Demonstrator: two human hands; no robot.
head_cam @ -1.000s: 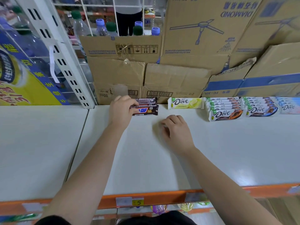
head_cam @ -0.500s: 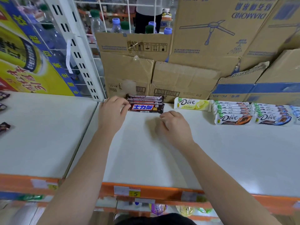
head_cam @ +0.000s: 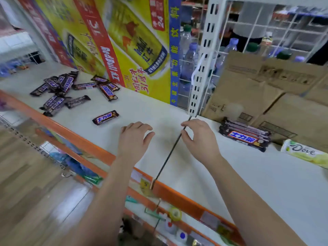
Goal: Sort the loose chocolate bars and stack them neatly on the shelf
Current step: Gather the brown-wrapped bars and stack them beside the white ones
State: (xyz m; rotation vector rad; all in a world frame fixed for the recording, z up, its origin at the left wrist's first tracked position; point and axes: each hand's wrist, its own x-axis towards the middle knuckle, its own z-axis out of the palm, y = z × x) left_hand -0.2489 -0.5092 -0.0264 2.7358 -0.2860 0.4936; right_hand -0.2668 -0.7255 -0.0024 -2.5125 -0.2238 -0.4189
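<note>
Several loose brown Snickers bars [head_cam: 67, 89] lie scattered on the left section of the white shelf [head_cam: 145, 107]. One single bar [head_cam: 105, 117] lies apart, just left of my left hand [head_cam: 135, 139]. A neat stack of Snickers bars [head_cam: 245, 135] sits on the right shelf section against the cartons. My left hand hovers over the shelf with fingers loosely spread, holding nothing. My right hand [head_cam: 199, 136] hangs above the seam between the two shelf sections, fingers loosely curled and empty. A yellow-white Dove bar [head_cam: 304, 153] lies right of the stack.
Cardboard cartons [head_cam: 266, 89] stand behind the stack. A yellow drink poster [head_cam: 127, 45] leans at the back of the left shelf. A white perforated upright [head_cam: 202, 59] divides the sections. The orange shelf edge [head_cam: 99, 153] runs along the front, with lower shelves beneath.
My view has swung left, bringing the scattered bars into sight. My left hand has let go of the stack and both hands have moved left, away from it.
</note>
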